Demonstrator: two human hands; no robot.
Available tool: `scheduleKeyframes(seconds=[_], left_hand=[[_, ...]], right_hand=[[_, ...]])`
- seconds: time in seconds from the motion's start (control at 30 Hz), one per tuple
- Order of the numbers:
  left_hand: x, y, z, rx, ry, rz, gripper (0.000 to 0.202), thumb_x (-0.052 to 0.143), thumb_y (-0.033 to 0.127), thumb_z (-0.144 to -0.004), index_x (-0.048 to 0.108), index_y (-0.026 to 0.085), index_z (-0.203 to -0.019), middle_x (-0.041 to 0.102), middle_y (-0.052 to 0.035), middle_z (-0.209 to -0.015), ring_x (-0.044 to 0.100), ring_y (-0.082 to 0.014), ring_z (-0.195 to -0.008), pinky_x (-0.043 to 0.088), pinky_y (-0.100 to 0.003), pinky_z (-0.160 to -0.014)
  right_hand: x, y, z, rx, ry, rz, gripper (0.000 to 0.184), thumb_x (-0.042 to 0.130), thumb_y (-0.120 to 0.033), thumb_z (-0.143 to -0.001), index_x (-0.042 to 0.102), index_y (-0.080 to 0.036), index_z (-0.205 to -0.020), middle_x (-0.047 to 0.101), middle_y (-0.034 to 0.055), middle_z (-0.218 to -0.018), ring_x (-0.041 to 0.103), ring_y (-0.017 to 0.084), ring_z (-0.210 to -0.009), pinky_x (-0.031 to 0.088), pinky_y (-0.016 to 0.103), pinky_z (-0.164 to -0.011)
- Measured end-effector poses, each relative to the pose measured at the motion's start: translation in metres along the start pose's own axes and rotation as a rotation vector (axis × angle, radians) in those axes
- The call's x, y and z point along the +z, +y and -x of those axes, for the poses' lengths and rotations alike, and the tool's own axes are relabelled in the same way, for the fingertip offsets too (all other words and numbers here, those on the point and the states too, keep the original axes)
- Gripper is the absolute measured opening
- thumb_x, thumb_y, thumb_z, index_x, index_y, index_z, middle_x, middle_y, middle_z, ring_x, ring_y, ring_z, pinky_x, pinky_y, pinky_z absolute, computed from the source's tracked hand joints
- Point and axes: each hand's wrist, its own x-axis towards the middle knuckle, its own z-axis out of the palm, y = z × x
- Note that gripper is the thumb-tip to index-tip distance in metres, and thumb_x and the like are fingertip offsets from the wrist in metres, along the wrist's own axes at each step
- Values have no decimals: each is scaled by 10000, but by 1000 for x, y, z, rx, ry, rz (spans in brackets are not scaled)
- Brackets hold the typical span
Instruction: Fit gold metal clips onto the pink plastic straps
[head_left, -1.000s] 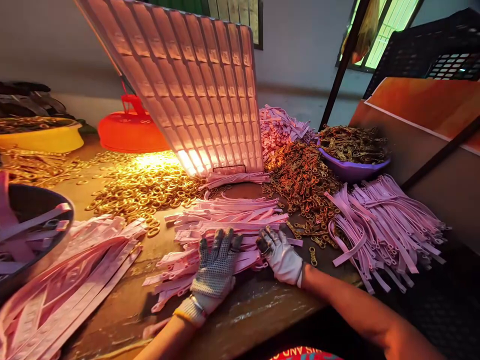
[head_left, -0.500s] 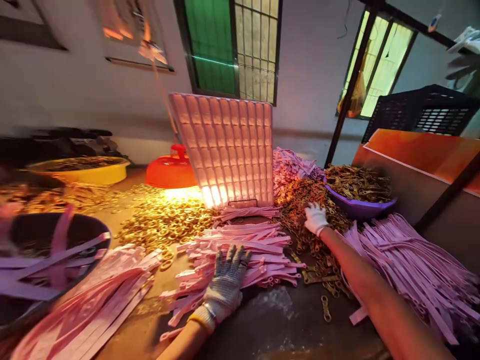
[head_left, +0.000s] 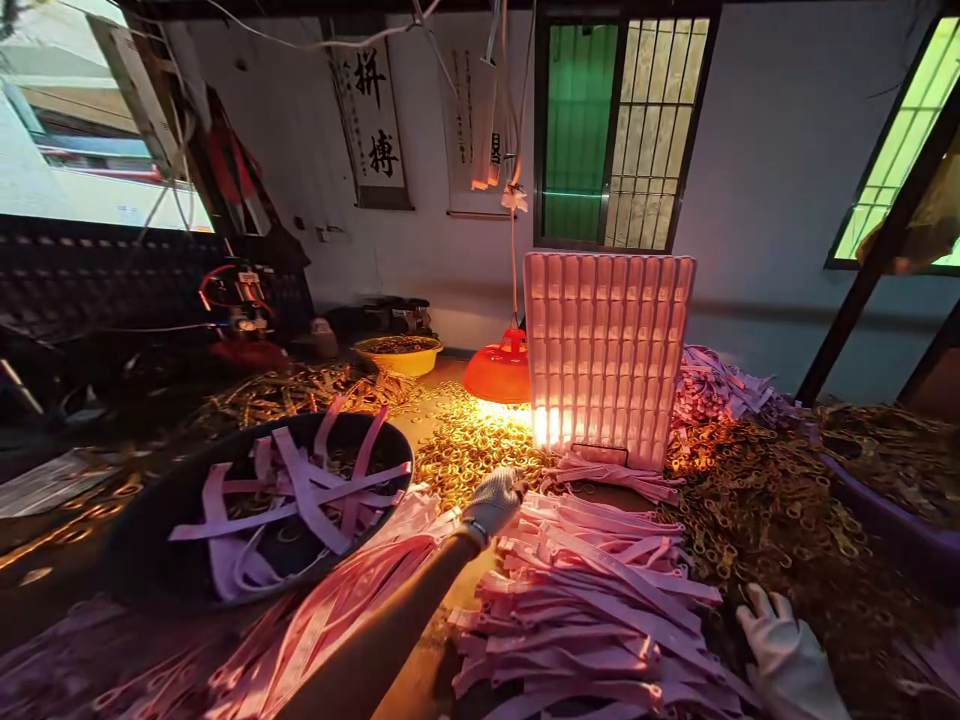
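My left hand, in a grey knitted glove, is at the near edge of a pile of gold metal rings. Its fingers are curled together, and what they hold, if anything, is hidden. Below it to the right lies a stack of pink straps with small loops at their ends. My right hand, in a white glove, is by the right side of that stack. Its fingers are apart, and nothing shows in them. Beyond it spreads a heap of brass-coloured clasps.
A red lamp hangs low over the rings, beside an upright ribbed panel. At left stands a dark tub with pink straps in it; more straps lie alongside. Farther back is a yellow basin. A purple basin is at right.
The view has swung left. My left hand has left the strap stack for the gold rings. My right hand has drawn back from the clasp heap toward me.
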Motion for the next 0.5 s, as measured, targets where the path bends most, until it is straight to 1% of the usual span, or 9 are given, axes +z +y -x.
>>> scheduleKeyframes(seconds=[0.03, 0.1, 0.17, 0.23, 0.33, 0.4, 0.43, 0.5], left_hand=[[2, -12, -20, -41, 15, -16, 260, 545, 314, -969, 702, 133, -1069, 714, -107, -1054, 684, -227, -978, 566, -385, -857], [5, -35, -54, -108, 47, -49, 263, 573, 349, -970, 674, 126, -1068, 694, -82, -1047, 671, -215, -966, 560, -409, -865], [7, -53, -81, -143, 73, -76, 294, 601, 382, -957, 655, 125, -1089, 674, -70, -1075, 658, -217, -987, 551, -425, -890], [9, -67, -104, -159, 90, -95, 321, 603, 404, -953, 652, 122, -1096, 664, -70, -1100, 649, -235, -1008, 546, -432, -898], [14, -79, -136, -153, 95, -103, 320, 584, 394, -966, 651, 112, -1102, 657, -77, -1124, 646, -227, -1016, 535, -428, -913], [21, -82, -158, -119, 90, -88, 317, 564, 376, -981, 642, 109, -1132, 648, -91, -1160, 644, -212, -1021, 527, -424, -926], [25, -82, -168, -92, 88, -76, 324, 556, 374, -985, 638, 108, -1150, 642, -94, -1182, 642, -216, -1030, 526, -424, -930], [34, -80, -186, -19, 82, -47, 338, 551, 372, -988, 629, 107, -1183, 630, -100, -1218, 638, -233, -1048, 528, -429, -927]], right_hand=[[7, 2, 2, -2, 12, -15, 531, 598, -136, -609, 760, -275, -1095, 672, 114, -1283, 536, 407, -1232, 500, 472, -876], [14, 5, 3, -8, -3, -38, 489, 592, -172, -643, 761, -281, -1089, 654, 105, -1313, 532, 386, -1234, 502, 450, -872], [16, 7, 1, 13, -38, -33, 468, 586, -194, -639, 766, -287, -1062, 630, 94, -1350, 518, 373, -1242, 503, 432, -856], [17, 9, 0, 36, -67, -16, 451, 593, -217, -606, 771, -300, -1012, 626, 79, -1351, 518, 374, -1226, 510, 429, -824], [23, 16, 3, 29, -86, 0, 418, 610, -244, -573, 766, -308, -956, 619, 66, -1352, 525, 379, -1191, 522, 427, -777], [32, 23, 8, -20, -77, -9, 394, 619, -259, -569, 760, -309, -933, 616, 65, -1348, 527, 373, -1171, 526, 413, -754], [37, 28, 11, -52, -63, -12, 391, 621, -267, -570, 757, -314, -935, 615, 63, -1347, 526, 369, -1163, 529, 408, -747], [48, 35, 16, -95, 5, -12, 400, 624, -272, -535, 752, -320, -911, 632, 71, -1308, 527, 374, -1128, 531, 407, -717]])
